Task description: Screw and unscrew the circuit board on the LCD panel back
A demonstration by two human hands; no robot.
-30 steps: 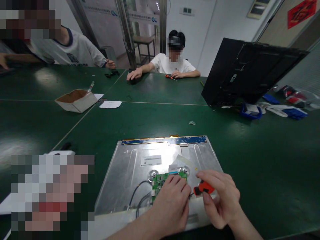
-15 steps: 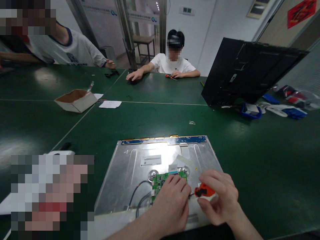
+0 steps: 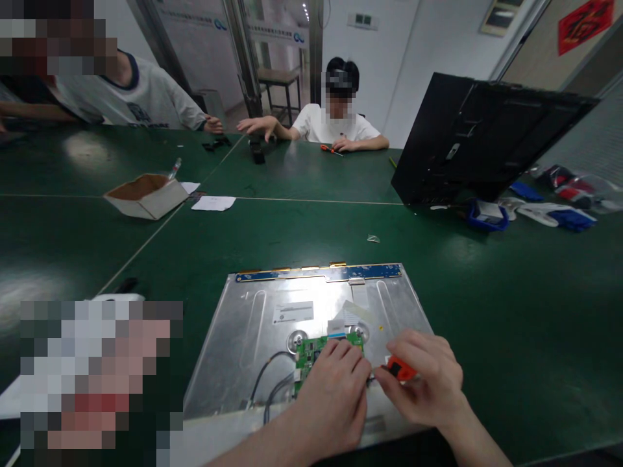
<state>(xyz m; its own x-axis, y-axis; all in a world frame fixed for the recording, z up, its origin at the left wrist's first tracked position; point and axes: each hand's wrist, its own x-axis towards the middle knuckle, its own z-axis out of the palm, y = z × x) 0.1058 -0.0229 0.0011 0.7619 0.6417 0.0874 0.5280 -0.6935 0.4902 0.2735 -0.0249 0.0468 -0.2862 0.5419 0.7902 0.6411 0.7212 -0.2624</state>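
A bare metal display panel (image 3: 257, 305) lies in front of me, with a blue circuit strip (image 3: 311, 274) along its far edge. A green circuit board (image 3: 304, 363) sits on its back, and dark cables (image 3: 275, 389) run to the left of it. My left hand (image 3: 335, 389) is closed over the board's right part; its fingertips and whatever they pinch are hidden. My right hand (image 3: 428, 379) grips the orange-and-black handle of a screwdriver (image 3: 403, 370). The screwdriver's shaft points left toward my left fingertips, its tip out of sight.
A large black cover (image 3: 487, 139) leans up at the right, near a blue tray (image 3: 489, 217) and gloves (image 3: 555, 214). A paper box (image 3: 150, 201) stands far left. A person (image 3: 335, 123) sits opposite, another (image 3: 146, 97) at far left; a blurred patch (image 3: 97, 376) covers the near left.
My right thumb and fingers have shifted on the screwdriver handle, the thumb reaching toward its shaft. Across the table, the co-worker's hand has lifted and moved left off a black object.
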